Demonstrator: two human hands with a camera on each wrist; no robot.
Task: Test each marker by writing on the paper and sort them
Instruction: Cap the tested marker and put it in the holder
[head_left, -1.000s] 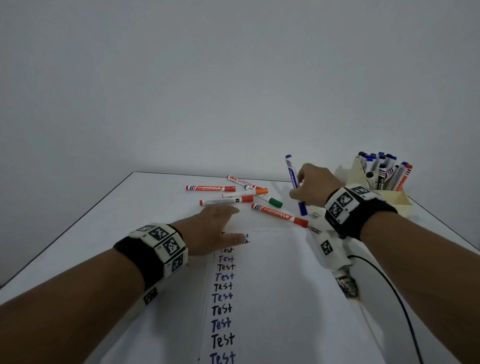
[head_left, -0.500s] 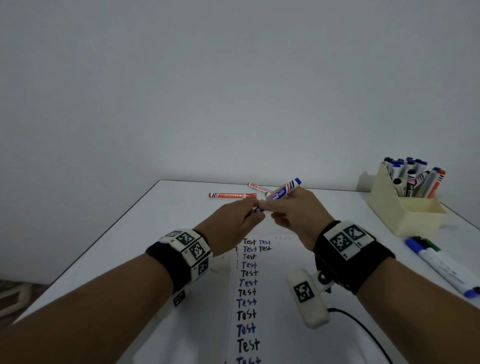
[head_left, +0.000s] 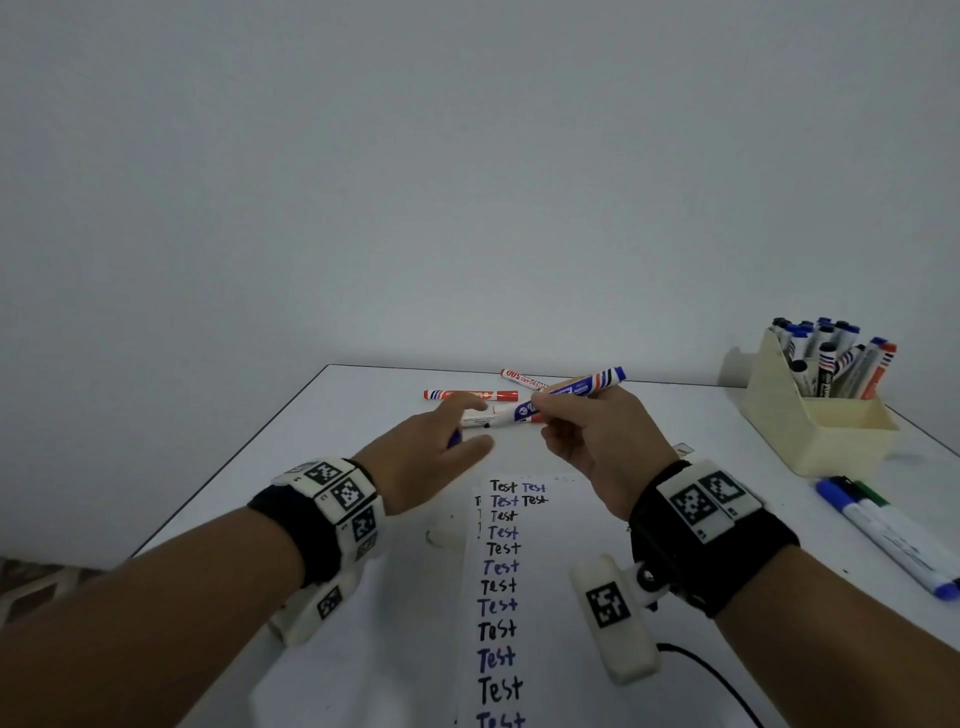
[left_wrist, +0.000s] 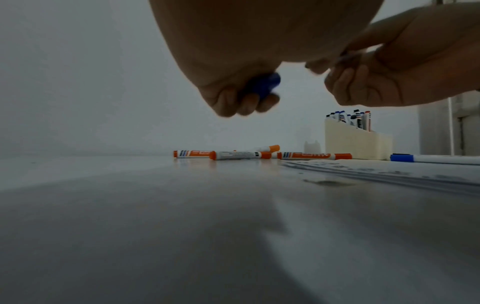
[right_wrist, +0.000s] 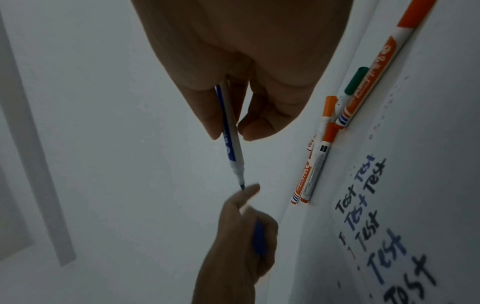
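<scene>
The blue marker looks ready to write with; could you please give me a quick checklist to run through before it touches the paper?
1. Cap off: ok, the blue cap sits in the left hand.
2. Tip exposed: ok, blue marker shows a bare tip.
3. Grip: ok, right hand holds the barrel.
4. Free writing space: ok, the paper is blank beside the Test column.
5. Tip on paper: not ok, held in the air.
6. Ink works: cannot tell.
</scene>
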